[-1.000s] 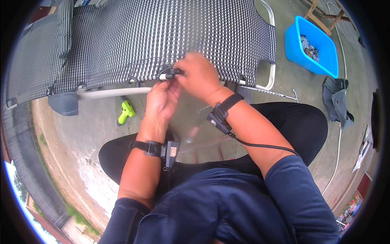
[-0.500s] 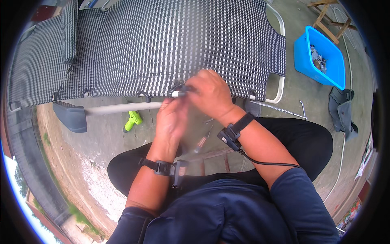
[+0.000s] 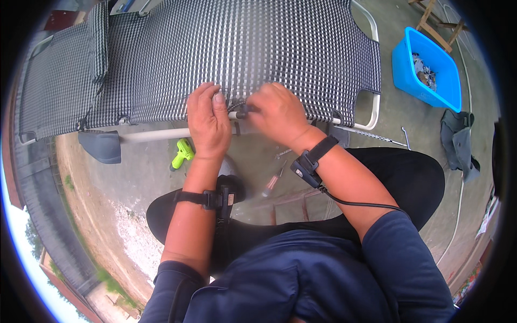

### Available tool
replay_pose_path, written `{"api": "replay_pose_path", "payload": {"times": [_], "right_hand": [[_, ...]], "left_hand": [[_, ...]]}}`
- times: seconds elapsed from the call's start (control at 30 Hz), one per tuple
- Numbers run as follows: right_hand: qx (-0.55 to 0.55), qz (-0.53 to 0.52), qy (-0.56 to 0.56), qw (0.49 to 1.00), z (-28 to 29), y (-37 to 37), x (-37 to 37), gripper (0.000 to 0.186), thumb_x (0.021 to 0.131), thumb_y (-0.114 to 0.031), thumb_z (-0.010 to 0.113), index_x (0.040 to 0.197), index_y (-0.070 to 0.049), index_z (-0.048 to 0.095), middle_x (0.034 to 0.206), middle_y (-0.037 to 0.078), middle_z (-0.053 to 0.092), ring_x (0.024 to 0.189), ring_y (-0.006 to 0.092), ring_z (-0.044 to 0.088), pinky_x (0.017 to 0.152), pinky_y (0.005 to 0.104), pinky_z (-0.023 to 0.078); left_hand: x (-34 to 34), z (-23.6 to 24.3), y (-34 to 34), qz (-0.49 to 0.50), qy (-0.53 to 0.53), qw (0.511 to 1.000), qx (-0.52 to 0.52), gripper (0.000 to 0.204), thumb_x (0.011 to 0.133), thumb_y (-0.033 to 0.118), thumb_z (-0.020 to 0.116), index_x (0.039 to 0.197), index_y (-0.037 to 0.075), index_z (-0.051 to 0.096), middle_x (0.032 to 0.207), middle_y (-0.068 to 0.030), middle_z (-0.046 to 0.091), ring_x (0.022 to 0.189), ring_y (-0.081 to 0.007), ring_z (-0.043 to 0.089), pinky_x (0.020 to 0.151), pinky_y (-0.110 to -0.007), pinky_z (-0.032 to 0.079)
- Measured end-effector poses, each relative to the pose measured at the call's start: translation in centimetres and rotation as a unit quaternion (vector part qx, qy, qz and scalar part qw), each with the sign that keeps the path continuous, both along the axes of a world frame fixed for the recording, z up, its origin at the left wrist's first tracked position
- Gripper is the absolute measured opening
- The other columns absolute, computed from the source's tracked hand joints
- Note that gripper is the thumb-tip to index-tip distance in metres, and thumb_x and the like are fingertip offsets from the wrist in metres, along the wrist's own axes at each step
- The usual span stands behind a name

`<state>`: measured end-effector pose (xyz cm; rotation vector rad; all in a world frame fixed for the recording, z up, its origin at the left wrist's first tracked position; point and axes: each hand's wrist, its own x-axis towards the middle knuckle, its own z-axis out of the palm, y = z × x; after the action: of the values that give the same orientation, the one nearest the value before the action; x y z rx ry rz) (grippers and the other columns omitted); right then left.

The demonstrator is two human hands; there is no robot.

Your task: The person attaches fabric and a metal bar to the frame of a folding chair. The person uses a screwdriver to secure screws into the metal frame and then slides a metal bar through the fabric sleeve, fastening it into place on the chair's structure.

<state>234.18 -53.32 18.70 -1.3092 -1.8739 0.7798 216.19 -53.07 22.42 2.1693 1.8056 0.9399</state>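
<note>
Pinching a small black piece (image 3: 246,110) on a round white tube (image 3: 233,115), by the near edge of black-and-white checked woven cloth (image 3: 307,59), between bent right hand (image 3: 277,114) fingers, and resting the left hand (image 3: 208,119), fingers loosely open, on that edge.

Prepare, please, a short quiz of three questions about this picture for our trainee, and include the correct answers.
1. True or false: the right hand is at a black piece by the edge of the checked fabric.
2. Which colour is the drill-shaped tool on the floor? A red, B lime green, C white.
3. Fill in: small loose pieces lie inside the ____ bin.

Key: 1 true; 2 B; 3 blue.
</note>
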Motion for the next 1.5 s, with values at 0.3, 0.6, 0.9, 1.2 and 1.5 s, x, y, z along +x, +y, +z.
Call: {"api": "replay_pose_path", "payload": {"times": [0.3, 0.6, 0.9, 1.2, 1.5], "right_hand": [[-0.016, 0.008, -0.027, 0.999, -0.1, -0.6, 0.5, 0.007, 0.075, -0.015, 0.069, 0.077, -0.009, 0.066, 0.085, 0.009, 0.059, 0.087, 0.0316, 0.060, 0.075, 0.0446, 0.053], [-0.062, 0.020, -0.103, 0.993, -0.4, -1.2, -1.2, 0.016, 0.073, -0.015, 0.076, 0.084, -0.007, 0.067, 0.094, 0.010, 0.063, 0.097, 0.0296, 0.061, 0.083, 0.0431, 0.054], [-0.067, 0.017, -0.081, 0.994, 0.5, -0.4, -2.3, 0.015, 0.073, -0.013, 0.076, 0.083, -0.008, 0.066, 0.092, 0.009, 0.063, 0.097, 0.0298, 0.061, 0.082, 0.0441, 0.054], [-0.073, 0.008, -0.100, 0.992, 3.9, -1.1, -4.1, 0.010, 0.076, -0.014, 0.073, 0.079, -0.008, 0.067, 0.089, 0.011, 0.062, 0.091, 0.0329, 0.062, 0.076, 0.0469, 0.053], [-0.061, -0.006, -0.129, 0.990, 9.0, -2.8, -7.1, 0.008, 0.078, -0.015, 0.072, 0.081, -0.009, 0.067, 0.087, 0.011, 0.061, 0.091, 0.0332, 0.061, 0.077, 0.0476, 0.051]], "left_hand": [[2.2, -2.7, 0.8, -0.010, 0.048, 0.999, 0.017, 0.027, 0.100, 0.022, 0.052, 0.106, 0.002, 0.070, 0.113, -0.0160, 0.071, 0.105, -0.0363, 0.067, 0.090, -0.045, 0.051], [1.2, -4.0, -0.1, 0.020, 0.052, 0.998, 0.014, 0.026, 0.099, 0.020, 0.052, 0.106, 0.003, 0.070, 0.109, -0.0146, 0.072, 0.100, -0.0342, 0.068, 0.087, -0.044, 0.053], [0.0, -3.1, 1.0, 0.027, 0.044, 0.998, 0.026, 0.022, 0.096, 0.018, 0.054, 0.105, 0.004, 0.069, 0.105, -0.0127, 0.072, 0.095, -0.0341, 0.068, 0.083, -0.045, 0.053], [-1.2, 0.6, -0.3, 0.039, 0.048, 0.998, 0.024, 0.021, 0.094, 0.021, 0.059, 0.101, 0.004, 0.070, 0.108, -0.0109, 0.072, 0.102, -0.0315, 0.068, 0.087, -0.045, 0.051], [-4.2, 6.5, -2.8, 0.020, -0.008, 1.000, -0.021, 0.020, 0.096, 0.016, 0.062, 0.107, 0.000, 0.068, 0.116, -0.0168, 0.070, 0.109, -0.0355, 0.065, 0.095, -0.045, 0.049]]}}
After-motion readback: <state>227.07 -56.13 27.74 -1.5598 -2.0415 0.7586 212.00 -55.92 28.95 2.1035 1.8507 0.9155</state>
